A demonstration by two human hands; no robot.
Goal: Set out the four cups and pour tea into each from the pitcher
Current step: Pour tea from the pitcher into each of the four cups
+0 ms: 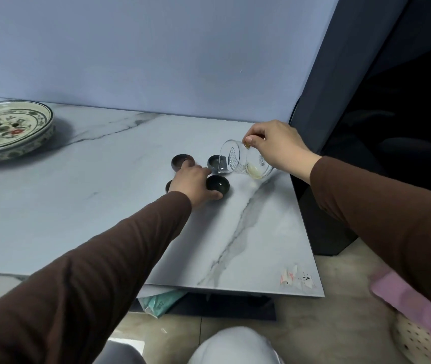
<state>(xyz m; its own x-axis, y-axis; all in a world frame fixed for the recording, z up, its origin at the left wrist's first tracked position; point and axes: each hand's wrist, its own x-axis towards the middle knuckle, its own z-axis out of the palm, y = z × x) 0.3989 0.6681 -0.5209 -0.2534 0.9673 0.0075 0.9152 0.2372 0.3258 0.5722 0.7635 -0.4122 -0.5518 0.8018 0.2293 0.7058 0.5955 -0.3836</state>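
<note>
Small dark cups stand in a tight cluster on the marble table (104,195). The far-left cup (183,161) is brownish, the far-right cup (215,164) is grey, the near-right cup (218,185) is black. A fourth cup (168,185) shows only as an edge behind my left hand (192,183), which rests among the cups and touches the near-right cup. My right hand (274,147) grips a clear glass pitcher (246,160), tilted steeply left with its spout over the far-right cup. A little pale tea lies in the pitcher's lower side.
A large painted ceramic plate (7,130) sits at the table's far left. The table's right edge (303,232) drops beside a dark cabinet. A wall stands behind the table. My knees and a pink cloth lie below the near edge.
</note>
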